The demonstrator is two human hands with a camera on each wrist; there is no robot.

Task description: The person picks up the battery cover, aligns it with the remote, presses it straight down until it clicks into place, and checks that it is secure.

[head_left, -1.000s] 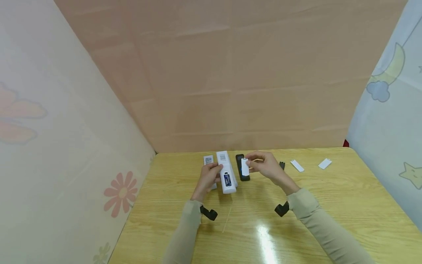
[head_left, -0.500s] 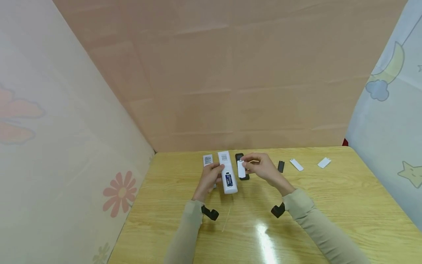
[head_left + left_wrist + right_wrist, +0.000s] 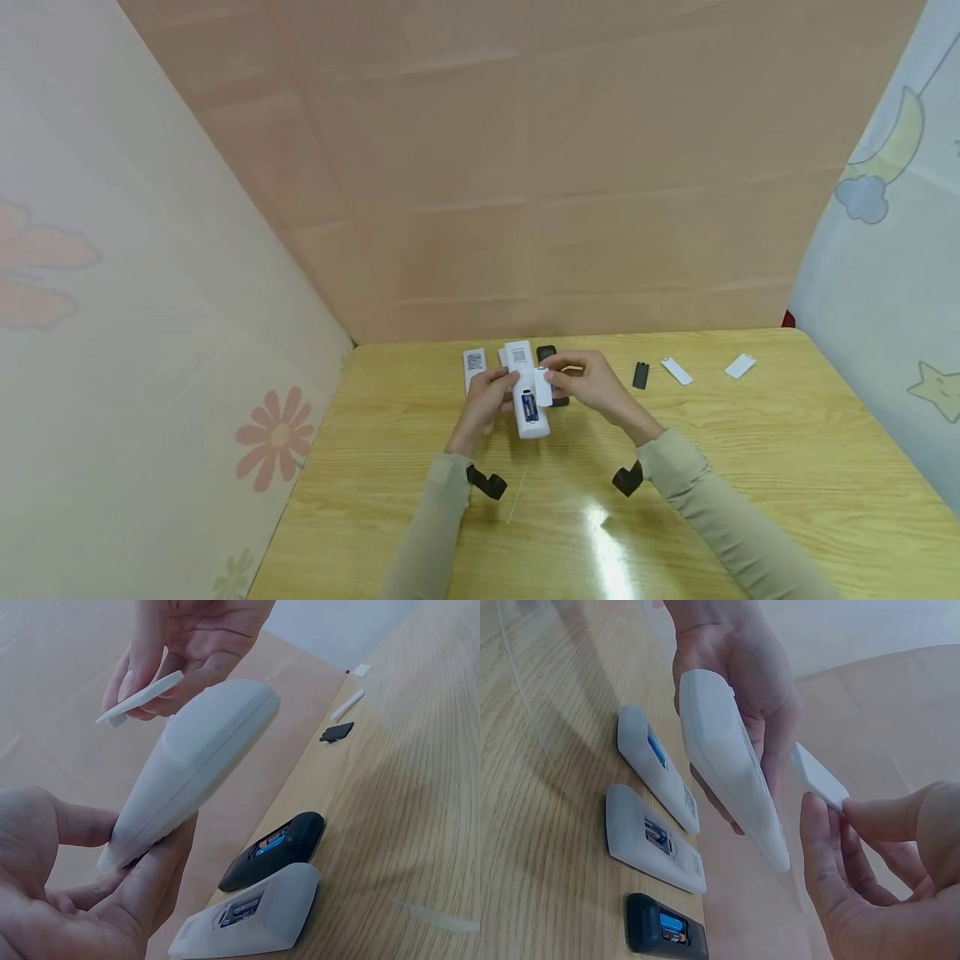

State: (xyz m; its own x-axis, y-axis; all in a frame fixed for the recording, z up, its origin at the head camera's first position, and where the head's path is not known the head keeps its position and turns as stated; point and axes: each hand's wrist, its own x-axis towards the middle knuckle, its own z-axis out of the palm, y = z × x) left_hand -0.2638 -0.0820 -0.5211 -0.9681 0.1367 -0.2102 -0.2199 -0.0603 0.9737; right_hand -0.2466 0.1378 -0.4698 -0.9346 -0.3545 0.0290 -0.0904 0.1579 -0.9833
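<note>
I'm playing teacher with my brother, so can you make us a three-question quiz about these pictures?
1. Pick one. The right hand pinches:
A) a black plastic cover
B) a flat white plastic cover
C) a screwdriver
2. True or false: the left hand holds a long white plastic remote whose blue batteries show.
3. How many other remotes lie on the yellow wooden table?

Key: 1 B. 2 True. 3 Three: two white, one black.
</note>
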